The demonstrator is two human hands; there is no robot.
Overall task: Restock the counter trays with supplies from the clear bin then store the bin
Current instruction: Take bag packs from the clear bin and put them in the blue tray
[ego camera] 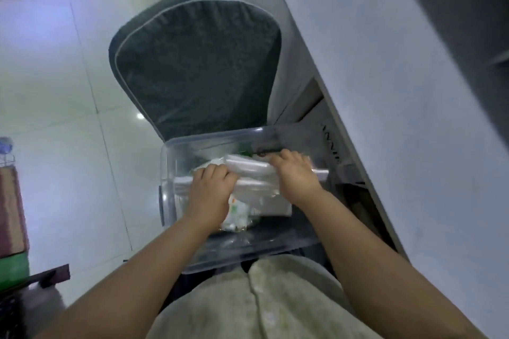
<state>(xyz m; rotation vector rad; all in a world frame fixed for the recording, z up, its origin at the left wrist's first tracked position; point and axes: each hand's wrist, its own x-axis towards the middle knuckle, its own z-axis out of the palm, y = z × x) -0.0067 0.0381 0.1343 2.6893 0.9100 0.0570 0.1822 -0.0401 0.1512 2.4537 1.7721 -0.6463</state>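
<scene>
Nearest: person's pale buttoned shirt [275,311], both forearms reaching forward and down into the clear bin [168,173]. One bin, which looks to be sitting on the chair seat right in front of them, though the seat itself is hidden. Left hand [210,190] has its fingers curled over the near-left end of a bundle of white plastic packs [253,170]. Right hand [296,173] is curled over the far-right end, so both hands grip the same bundle and neither is free. Pack count: at least two or three layers in the bundle, exact number unreadable through blur and film. Under it are some small printed sachets [237,217], count unclear. Handling guess: packs are light, soft and slick, and will sag and slide against each other, so pinch across the whole stack at both ends, not the top sheet only. Bin looks like thin rigid plastic, light once emptied; take it by the two short-side rims. Beyond the bin is one chair back [195,63], grey padded, upright. To the right, the white bench [385,91] edge runs away. No counter trays in view. Tiled floor [55,91] to the left.
</scene>
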